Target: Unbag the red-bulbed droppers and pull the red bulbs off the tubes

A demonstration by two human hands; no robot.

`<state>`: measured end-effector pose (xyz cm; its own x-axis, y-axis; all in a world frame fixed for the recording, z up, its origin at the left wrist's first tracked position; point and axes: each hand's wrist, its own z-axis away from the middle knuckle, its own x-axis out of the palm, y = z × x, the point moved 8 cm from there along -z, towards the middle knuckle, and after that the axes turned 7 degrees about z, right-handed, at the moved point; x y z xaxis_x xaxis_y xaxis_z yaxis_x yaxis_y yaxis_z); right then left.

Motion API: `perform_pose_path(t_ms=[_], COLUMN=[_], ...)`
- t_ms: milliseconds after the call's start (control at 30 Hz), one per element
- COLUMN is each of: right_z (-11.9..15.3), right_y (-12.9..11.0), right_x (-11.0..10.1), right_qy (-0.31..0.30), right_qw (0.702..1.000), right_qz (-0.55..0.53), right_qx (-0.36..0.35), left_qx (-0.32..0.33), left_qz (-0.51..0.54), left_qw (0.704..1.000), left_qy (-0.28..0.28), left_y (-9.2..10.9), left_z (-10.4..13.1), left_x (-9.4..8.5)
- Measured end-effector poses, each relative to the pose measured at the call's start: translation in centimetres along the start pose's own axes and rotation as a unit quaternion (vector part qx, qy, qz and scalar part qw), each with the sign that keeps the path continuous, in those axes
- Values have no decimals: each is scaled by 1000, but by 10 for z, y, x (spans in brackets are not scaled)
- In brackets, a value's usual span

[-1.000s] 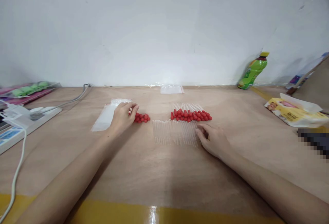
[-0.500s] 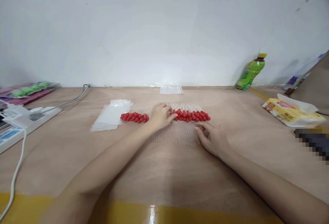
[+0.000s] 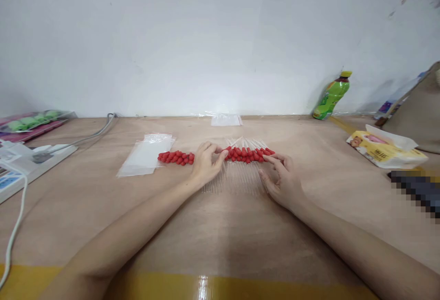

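Note:
Two clusters of red-tipped thin clear sticks lie in a row on the wooden table. My left hand (image 3: 207, 163) is between them, thumb and fingers closed on one red-tipped stick (image 3: 235, 142) that slants up to the right. The larger cluster of red tips (image 3: 245, 154) lies between my hands, with clear stick shafts (image 3: 240, 178) fanning toward me and others pointing to the wall. My right hand (image 3: 283, 181) rests at that cluster's right end, fingers curved and apart, index finger touching the tips. The smaller cluster (image 3: 176, 157) sits left of my left hand.
Clear zip bags (image 3: 146, 153) lie at the left, another bag (image 3: 226, 120) by the wall. A power strip (image 3: 41, 167) with cables is far left. A green bottle (image 3: 332, 96), a yellow tissue pack (image 3: 385, 147) and a blurred dark object (image 3: 415, 190) stand or lie at the right.
My left hand now pinches one stick, its red end between thumb and fingers. My right index finger has moved up onto the right end of the larger cluster. The view has shifted slightly.

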<state>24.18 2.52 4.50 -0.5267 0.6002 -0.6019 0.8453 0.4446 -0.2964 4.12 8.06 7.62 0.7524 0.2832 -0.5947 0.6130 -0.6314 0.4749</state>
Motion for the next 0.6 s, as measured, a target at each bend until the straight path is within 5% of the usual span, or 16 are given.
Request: perform_pose_path(t_ms=[100, 333, 600], right_z=[-2, 10, 18], right_y=[-17, -61, -73], right_x=[-7, 1, 3], right_qy=[17, -67, -48], right_qw=[997, 959, 960], right_qz=[15, 58, 48], right_qx=[-73, -270, -272], left_qx=[29, 121, 132], left_qz=[19, 87, 99], left_qw=[999, 985, 981], left_qy=[-40, -85, -99], left_y=[1, 19, 32], left_z=[25, 61, 65], left_x=[-16, -28, -22])
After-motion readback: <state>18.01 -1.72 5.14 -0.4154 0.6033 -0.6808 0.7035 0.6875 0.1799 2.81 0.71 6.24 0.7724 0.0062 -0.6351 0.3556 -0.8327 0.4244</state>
